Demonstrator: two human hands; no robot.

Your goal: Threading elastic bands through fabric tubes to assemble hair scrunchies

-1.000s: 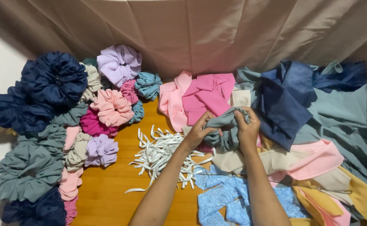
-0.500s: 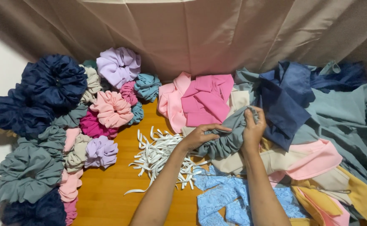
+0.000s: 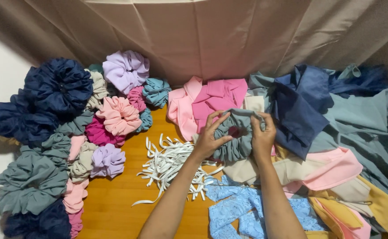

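Just right of the white elastic strips (image 3: 171, 166), both hands grip a grey-green scrunchie (image 3: 234, 138), a puffy gathered ring with a dark hole at its middle: left hand (image 3: 209, 137) fingers curled round its edge, right hand (image 3: 262, 135) pinching its top.

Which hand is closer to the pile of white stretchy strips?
The left hand. It grips the grey-blue scrunchie just above and right of the white strips, its wrist passing over them. The right hand grips the scrunchie's far side, farther from the strips.
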